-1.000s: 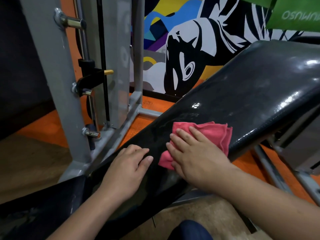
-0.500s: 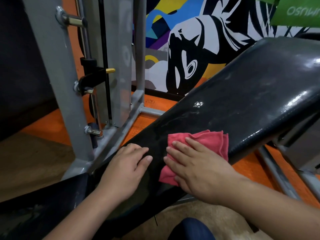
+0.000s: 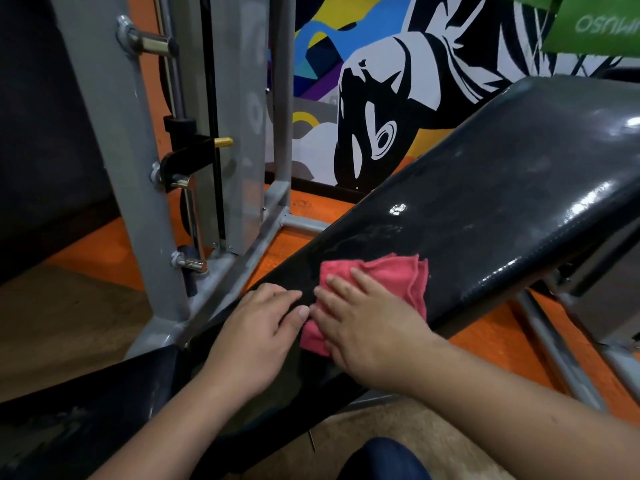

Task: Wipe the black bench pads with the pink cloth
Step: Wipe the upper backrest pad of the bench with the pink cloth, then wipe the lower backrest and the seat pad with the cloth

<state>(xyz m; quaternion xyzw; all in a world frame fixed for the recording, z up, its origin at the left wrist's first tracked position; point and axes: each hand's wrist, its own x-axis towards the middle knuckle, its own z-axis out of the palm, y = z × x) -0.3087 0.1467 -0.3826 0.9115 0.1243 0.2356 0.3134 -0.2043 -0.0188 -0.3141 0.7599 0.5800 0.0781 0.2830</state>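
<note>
Two hands flat on the black bench pad (image 3: 485,216), right hand (image 3: 367,327) fingers straight, pressing pink cloth (image 3: 391,282), left hand (image 3: 256,334) relaxed, its fingertips just beside the cloth.

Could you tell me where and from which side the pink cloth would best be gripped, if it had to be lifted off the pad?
Probably its upper right corner: the pink cloth lies folded on the sloping black bench pad, and its layered edges bunch there, clear of the right hand pressing flat on its lower part. Come from the right; the left hand rests on the pad close to its left edge.
</note>
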